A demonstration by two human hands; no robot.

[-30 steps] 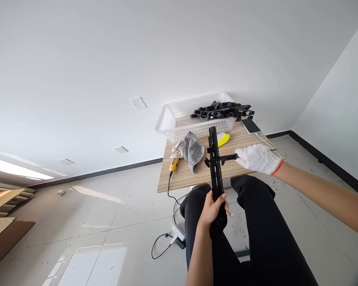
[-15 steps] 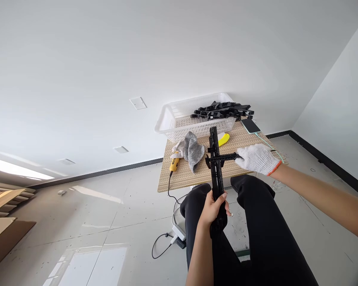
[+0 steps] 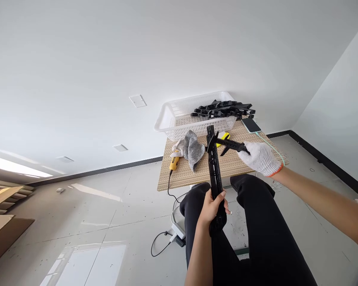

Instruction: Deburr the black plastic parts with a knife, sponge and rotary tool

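Black bar (image 3: pixel 214 167) in left fingers (image 3: pixel 220 197), caliper (image 3: pixel 230 145) in right.

Bare counter (image 3: pixel 238 165) lies at the lower right of the tabletop, open to a hand from the near edge. The far edge is walled by the white basket (image 3: pixel 179 119) (black parts heaped inside), with the phone (image 3: pixel 250 124) just right of it. The grey cloth (image 3: pixel 193 149) and yellow tool (image 3: pixel 174 162) crowd the left side, and the long black bar (image 3: pixel 213 167) splits the middle.
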